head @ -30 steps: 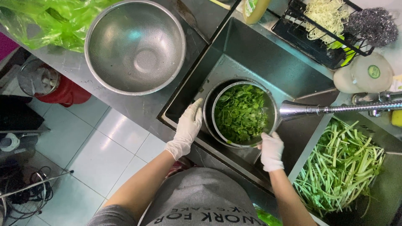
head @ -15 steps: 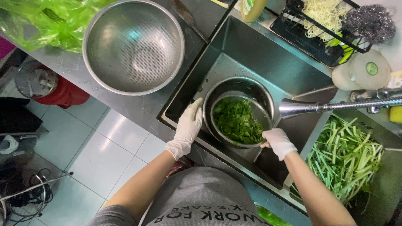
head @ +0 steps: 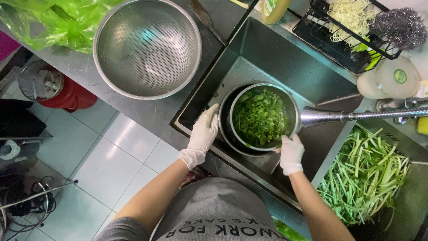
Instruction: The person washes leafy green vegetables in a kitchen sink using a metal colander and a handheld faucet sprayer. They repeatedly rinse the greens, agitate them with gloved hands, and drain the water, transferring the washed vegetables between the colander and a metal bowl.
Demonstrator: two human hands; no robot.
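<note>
- Bowl (head: pixel 263 117) of chopped green leaves (head: pixel 259 117), steel, tilted inside a darker pot (head: pixel 227 134) in the left sink basin (head: pixel 263 58), just left of the faucet spout (head: pixel 321 117).
- Left hand (head: pixel 203 136), gloved, fingers together, flat against the pot's rim, likely steadying it.
- Right hand (head: pixel 290 154), gloved, pinching the bowl's near rim.
- Right basin: long green stems (head: pixel 365 178).
- On the worktop (head: pixel 147 111): empty colander (head: pixel 147 47), green bag (head: pixel 49 22).

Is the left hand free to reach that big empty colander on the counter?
Probably yes. The left hand only rests on the sink's near rim beside the bowl of greens. The colander sits just up-left on the counter, with nothing between them.
</note>
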